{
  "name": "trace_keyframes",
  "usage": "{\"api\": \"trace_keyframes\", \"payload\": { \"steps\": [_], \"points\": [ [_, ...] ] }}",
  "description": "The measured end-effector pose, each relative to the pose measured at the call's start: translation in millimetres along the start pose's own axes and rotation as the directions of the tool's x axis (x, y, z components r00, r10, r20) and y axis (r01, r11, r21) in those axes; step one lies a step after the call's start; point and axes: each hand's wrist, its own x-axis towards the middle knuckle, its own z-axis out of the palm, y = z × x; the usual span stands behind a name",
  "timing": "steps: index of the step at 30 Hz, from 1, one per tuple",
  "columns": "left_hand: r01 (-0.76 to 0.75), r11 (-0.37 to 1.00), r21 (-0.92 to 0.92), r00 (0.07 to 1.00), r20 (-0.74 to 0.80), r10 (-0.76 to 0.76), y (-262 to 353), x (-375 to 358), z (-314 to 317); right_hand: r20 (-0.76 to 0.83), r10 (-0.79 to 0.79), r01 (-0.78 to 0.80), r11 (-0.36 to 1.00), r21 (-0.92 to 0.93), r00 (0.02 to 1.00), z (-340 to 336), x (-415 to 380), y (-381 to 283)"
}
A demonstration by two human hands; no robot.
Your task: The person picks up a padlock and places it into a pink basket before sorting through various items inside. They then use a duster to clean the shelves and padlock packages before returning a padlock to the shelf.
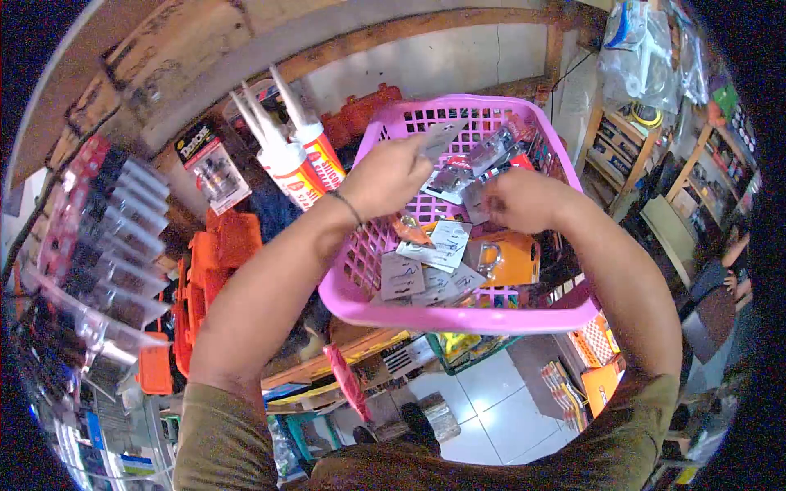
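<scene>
A pink plastic basket [458,317] with latticed walls stands in front of me, holding several small packets and cards. My left hand [391,176], a dark band at its wrist, is over the basket's left side, closed on a grey card [443,141]. Inside the basket's right half, my right hand [524,201] has its fingers curled at another grey card [475,201]; its fingertips are partly hidden. Below the hands lie a white printed card [447,244], an orange packet [516,258] with a metal shackle-like piece, and grey cards [401,274]. Clear packs [491,150] lie toward the back.
Silicone tubes [286,168] with long nozzles stand left of the basket, beside a blister pack [211,173]. Orange cases [214,270] are further left. Clear plastic bags [643,61] hang at upper right near wooden shelves [630,139]. Tiled floor [491,401] shows below.
</scene>
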Motion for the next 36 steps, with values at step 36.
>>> {"api": "trace_keyframes", "payload": {
  "steps": [36],
  "points": [
    [-0.608,-0.424,-0.672,0.470,0.126,-0.874,40.9,-489.1,4.5,0.077,0.317,-0.014,-0.196,0.980,0.945,172.3,10.4,-252.0]
  ]
}}
